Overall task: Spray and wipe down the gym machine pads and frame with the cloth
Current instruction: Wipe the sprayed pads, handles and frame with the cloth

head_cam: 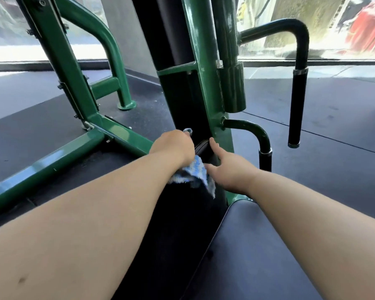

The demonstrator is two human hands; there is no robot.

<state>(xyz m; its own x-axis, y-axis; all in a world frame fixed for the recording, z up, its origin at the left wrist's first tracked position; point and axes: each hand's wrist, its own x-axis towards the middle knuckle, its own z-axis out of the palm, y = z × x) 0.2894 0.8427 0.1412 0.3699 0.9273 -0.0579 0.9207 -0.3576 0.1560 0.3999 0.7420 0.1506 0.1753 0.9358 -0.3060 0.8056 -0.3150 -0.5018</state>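
Left hand [173, 146] grips the blue cloth [196, 173] low at the green frame [206, 94]; right hand [230, 169] reaches beside it, fingers spread. Frame wiping seems underway. Whether the seat pad [247, 245] is done cannot be told.

1. Only one view is given, so nothing is shared with a second view.
2. It is taken from a camera worn on the person's head.
3. The scene is looked at forward and down, along both bare arms to the left hand [173, 146] and the right hand [230, 167].
4. The hands are seen close up, near the middle.
5. The green frame post [206, 94] is seen just past the hands, very near.
6. The floor [323, 131] and windows [9, 35] are seen far beyond the hands.
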